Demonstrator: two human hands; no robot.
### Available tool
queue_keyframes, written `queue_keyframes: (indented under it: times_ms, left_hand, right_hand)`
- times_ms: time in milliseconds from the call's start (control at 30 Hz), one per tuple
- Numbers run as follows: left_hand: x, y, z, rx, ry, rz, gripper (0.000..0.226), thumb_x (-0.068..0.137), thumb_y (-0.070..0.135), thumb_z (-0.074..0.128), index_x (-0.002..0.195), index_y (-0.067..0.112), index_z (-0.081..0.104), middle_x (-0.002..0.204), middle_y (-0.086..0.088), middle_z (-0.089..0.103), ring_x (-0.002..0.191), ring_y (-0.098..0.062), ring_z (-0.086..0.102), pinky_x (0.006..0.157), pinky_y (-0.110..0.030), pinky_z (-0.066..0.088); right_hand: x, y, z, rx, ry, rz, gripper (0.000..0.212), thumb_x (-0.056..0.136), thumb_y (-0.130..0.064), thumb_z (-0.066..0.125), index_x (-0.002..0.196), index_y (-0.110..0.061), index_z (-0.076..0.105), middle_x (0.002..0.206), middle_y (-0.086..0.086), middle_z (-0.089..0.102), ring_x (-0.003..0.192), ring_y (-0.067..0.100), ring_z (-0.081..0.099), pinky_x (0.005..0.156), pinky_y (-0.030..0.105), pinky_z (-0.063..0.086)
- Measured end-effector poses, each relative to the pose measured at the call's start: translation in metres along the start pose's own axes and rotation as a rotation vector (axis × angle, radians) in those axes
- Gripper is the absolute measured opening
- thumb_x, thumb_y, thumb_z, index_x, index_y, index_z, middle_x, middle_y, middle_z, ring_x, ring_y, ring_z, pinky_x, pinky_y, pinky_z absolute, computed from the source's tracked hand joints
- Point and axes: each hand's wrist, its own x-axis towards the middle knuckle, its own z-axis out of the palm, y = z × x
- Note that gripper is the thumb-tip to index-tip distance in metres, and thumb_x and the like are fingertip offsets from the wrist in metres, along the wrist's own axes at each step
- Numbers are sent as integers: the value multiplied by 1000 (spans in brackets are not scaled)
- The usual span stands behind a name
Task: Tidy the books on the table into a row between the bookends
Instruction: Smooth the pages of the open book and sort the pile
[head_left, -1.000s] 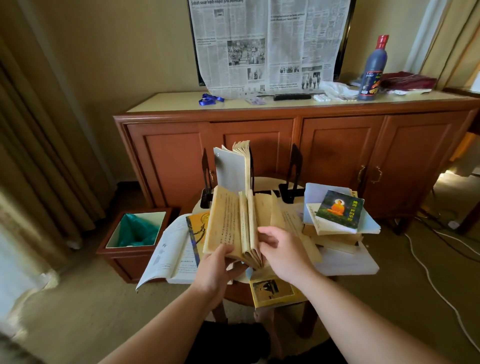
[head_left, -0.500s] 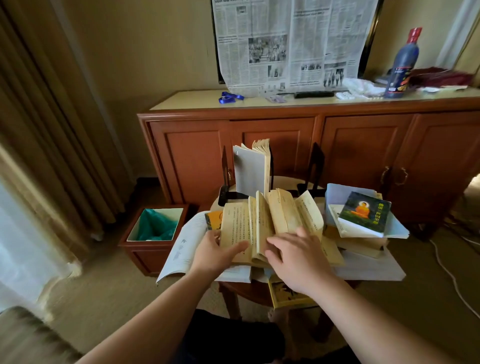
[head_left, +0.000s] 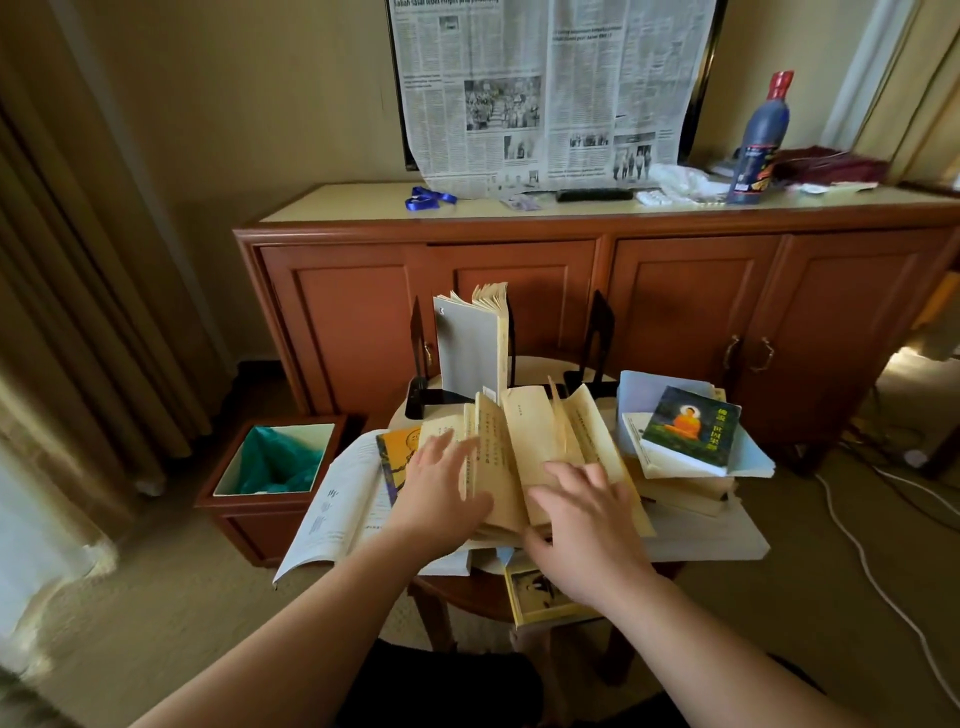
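A yellowed open book (head_left: 524, 441) lies fanned on top of the heap on the small round table (head_left: 467, 592). My left hand (head_left: 441, 483) rests flat on its left pages with the fingers spread. My right hand (head_left: 587, 519) covers the right pages, its thumb hooked at the near edge. Behind the heap, a grey book (head_left: 467, 348) stands upright between the left black bookend (head_left: 417, 338) and the right black bookend (head_left: 600, 332). A green book with an orange figure (head_left: 685, 428) tops a stack at the right.
An open white book (head_left: 337, 504) hangs over the table's left edge and a yellow book (head_left: 540, 592) over the near edge. A wooden bin with a green liner (head_left: 275, 462) stands on the floor at left. A wooden sideboard (head_left: 571, 291) is behind, cables (head_left: 857, 551) at right.
The yellowed book, held up from its near edge before, has come down flatter onto the heap. My left hand has moved from under its edge onto the left pages.
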Motion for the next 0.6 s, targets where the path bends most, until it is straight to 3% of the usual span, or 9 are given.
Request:
queue_keyframes:
  times_ms: [67, 133, 267, 367, 433, 600]
  left_hand:
    - [4, 4, 2, 69, -58, 155, 46, 95, 31, 65, 141, 35, 59, 168, 7, 30, 159, -18, 7, 128, -52, 7]
    - [9, 10, 4, 146, -149, 216, 36, 99, 29, 59, 135, 31, 66, 162, 8, 40, 159, -16, 11, 128, -54, -3]
    - [22, 14, 9, 541, -213, 426, 42, 101, 47, 42, 129, 34, 70, 143, 8, 57, 149, -24, 30, 124, -68, 12]
    - [23, 16, 11, 669, -243, 437, 56, 97, 61, 35, 131, 32, 68, 140, 6, 58, 146, -26, 32, 121, -70, 17]
    - [21, 17, 10, 591, -211, 368, 70, 88, 71, 25, 133, 34, 64, 144, 6, 53, 145, -25, 34, 124, -67, 15]
    - [7, 19, 5, 625, -166, 303, 49, 96, 61, 40, 137, 38, 52, 140, 5, 52, 141, -25, 39, 122, -71, 8]
  right_hand:
    - [-1, 3, 2, -9, 23, 46, 46, 91, -52, 58, 133, -33, 64, 151, -6, 43, 130, 25, 36, 105, 48, 33]
    - [-1, 7, 2, -6, 63, 81, 49, 87, -54, 61, 131, -32, 63, 148, -4, 45, 128, 26, 38, 104, 47, 37]
    - [-2, 16, 0, 22, 125, 86, 59, 81, -61, 65, 131, -30, 61, 144, -1, 48, 125, 27, 40, 97, 46, 44]
    - [-3, 24, 2, 57, 113, 95, 71, 79, -68, 67, 138, -29, 56, 145, -2, 45, 126, 26, 39, 100, 44, 46]
    - [-4, 28, 5, 102, 111, 106, 77, 78, -72, 66, 141, -30, 52, 145, -4, 43, 126, 24, 38, 101, 41, 47]
    - [-4, 32, 10, 225, 139, 109, 80, 75, -72, 69, 140, -28, 52, 141, -7, 43, 123, 20, 40, 99, 37, 49]
